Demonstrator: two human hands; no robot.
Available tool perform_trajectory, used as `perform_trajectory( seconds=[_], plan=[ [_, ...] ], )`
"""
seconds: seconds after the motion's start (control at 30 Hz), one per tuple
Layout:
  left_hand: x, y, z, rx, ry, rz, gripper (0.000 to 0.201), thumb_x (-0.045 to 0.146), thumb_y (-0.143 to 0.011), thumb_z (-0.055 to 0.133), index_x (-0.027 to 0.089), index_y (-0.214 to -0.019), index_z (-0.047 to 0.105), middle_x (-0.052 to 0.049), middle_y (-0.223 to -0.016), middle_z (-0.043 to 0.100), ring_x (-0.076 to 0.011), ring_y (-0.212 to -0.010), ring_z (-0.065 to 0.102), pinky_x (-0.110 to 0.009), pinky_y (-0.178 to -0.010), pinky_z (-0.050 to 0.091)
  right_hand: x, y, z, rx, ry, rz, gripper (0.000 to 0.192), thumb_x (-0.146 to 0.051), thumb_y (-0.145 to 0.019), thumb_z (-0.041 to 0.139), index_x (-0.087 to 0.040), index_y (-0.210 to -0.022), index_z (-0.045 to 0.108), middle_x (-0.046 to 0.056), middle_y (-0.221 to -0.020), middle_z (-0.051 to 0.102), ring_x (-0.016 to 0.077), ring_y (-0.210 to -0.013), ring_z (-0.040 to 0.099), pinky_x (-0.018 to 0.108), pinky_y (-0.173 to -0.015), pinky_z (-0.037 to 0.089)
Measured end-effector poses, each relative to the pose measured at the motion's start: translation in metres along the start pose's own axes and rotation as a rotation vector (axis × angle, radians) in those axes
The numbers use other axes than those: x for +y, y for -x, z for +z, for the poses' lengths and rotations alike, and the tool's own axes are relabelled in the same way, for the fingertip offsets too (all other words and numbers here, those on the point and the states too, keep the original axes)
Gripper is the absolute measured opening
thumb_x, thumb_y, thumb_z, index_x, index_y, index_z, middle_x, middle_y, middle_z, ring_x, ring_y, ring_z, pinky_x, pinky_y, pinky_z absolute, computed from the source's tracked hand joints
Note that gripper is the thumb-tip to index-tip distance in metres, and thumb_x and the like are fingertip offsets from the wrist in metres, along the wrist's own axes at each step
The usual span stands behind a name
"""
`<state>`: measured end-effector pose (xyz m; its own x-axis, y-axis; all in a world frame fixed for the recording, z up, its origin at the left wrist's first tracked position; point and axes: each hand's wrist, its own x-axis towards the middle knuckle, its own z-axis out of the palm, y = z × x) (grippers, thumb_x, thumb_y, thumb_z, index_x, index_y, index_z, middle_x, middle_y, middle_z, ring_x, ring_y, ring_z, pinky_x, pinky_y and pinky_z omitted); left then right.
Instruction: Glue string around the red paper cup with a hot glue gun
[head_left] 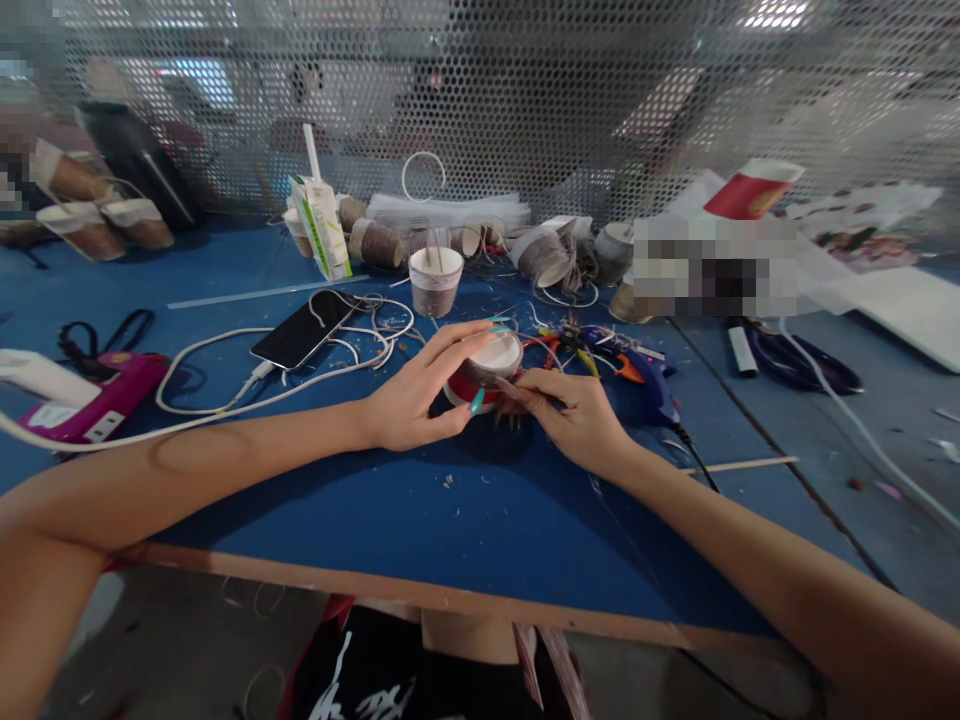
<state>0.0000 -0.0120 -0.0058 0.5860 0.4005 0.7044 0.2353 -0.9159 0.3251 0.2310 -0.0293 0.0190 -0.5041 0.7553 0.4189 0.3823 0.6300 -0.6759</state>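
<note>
A paper cup with a white inside stands in front of me, its wall red low down and wound with grey-brown twine nearer the rim. From the left, my left hand holds it, fingers across the far rim and thumb against the near wall. My right hand is closed in a pinch at the cup's near right side, on what looks like the twine; the fingertips partly hide it. Behind stands another wrapped cup, upright, with thin strands rising from it.
Right of the cup lie pliers and a blue glue gun with a cable. A phone on a white cord and a magenta power strip lie left. Wrapped cups, a drink carton and a mesh screen stand behind.
</note>
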Motion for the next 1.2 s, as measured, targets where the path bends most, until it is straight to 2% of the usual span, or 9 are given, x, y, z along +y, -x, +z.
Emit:
perform_trajectory(
  seconds=[0.17,0.37,0.5,0.67,0.8,1.03,1.2],
  plan=[
    [-0.001,0.001,0.000,0.009,-0.004,0.005,0.060,0.042,-0.098,0.041,0.022,-0.153,0.028,-0.019,-0.150,0.041,-0.0287,-0.142,0.041,-0.054,-0.115,0.041,0.004,0.000,-0.003,0.025,0.064,-0.055,0.034,-0.045,-0.098,0.053,-0.021,-0.077,0.063,0.002,-0.069,0.067,0.0144,-0.061,0.061,0.027,-0.063,0.048],
    [-0.001,0.001,-0.001,-0.002,-0.007,-0.003,0.067,0.043,-0.094,0.050,0.024,-0.154,0.027,-0.018,-0.151,0.040,-0.0318,-0.143,0.040,-0.057,-0.114,0.040,0.008,-0.002,-0.006,0.057,0.183,-0.196,0.036,-0.046,-0.100,0.049,-0.022,-0.076,0.060,0.003,-0.071,0.064,0.0153,-0.064,0.058,0.029,-0.064,0.047],
    [-0.001,0.000,0.001,0.020,0.009,-0.001,0.062,0.036,-0.095,0.049,0.023,-0.152,0.030,-0.018,-0.151,0.041,-0.0333,-0.141,0.042,-0.058,-0.114,0.040,0.009,-0.002,-0.005,0.054,0.235,-0.222,0.037,-0.046,-0.101,0.046,-0.021,-0.077,0.059,0.003,-0.069,0.062,0.0143,-0.062,0.057,0.028,-0.061,0.045],
    [-0.003,0.001,0.002,0.020,0.034,0.009,0.061,0.033,-0.095,0.049,0.025,-0.153,0.029,-0.017,-0.152,0.040,-0.0320,-0.142,0.042,-0.056,-0.115,0.039,0.014,-0.003,-0.009,0.057,0.274,-0.305,0.039,-0.048,-0.102,0.043,-0.020,-0.081,0.060,0.004,-0.071,0.066,0.0148,-0.064,0.060,0.028,-0.060,0.047],
    [-0.003,0.000,0.003,0.034,0.040,0.013,0.061,0.033,-0.096,0.050,0.025,-0.153,0.030,-0.016,-0.151,0.041,-0.0309,-0.140,0.043,-0.054,-0.115,0.040,0.017,-0.005,-0.012,0.031,0.314,-0.360,0.039,-0.055,-0.096,0.050,-0.020,-0.086,0.062,0.006,-0.077,0.069,0.0167,-0.070,0.064,0.029,-0.062,0.050],
    [-0.004,0.000,0.002,0.032,0.029,0.022,0.063,0.029,-0.094,0.052,0.024,-0.153,0.030,-0.017,-0.151,0.041,-0.0312,-0.140,0.044,-0.054,-0.114,0.041,0.017,-0.005,-0.009,0.042,0.354,-0.371,0.025,-0.034,-0.101,0.050,-0.020,-0.085,0.063,0.004,-0.076,0.069,0.0161,-0.071,0.063,0.029,-0.064,0.050],
    [-0.010,0.000,-0.004,0.014,0.021,0.076,0.064,0.030,-0.092,0.055,0.025,-0.152,0.033,-0.016,-0.149,0.045,-0.0312,-0.137,0.047,-0.054,-0.112,0.043,0.018,-0.005,-0.011,0.040,0.380,-0.356,0.021,-0.027,-0.101,0.050,-0.021,-0.084,0.062,0.004,-0.076,0.068,0.0162,-0.070,0.062,0.030,-0.063,0.049]
  ],
)
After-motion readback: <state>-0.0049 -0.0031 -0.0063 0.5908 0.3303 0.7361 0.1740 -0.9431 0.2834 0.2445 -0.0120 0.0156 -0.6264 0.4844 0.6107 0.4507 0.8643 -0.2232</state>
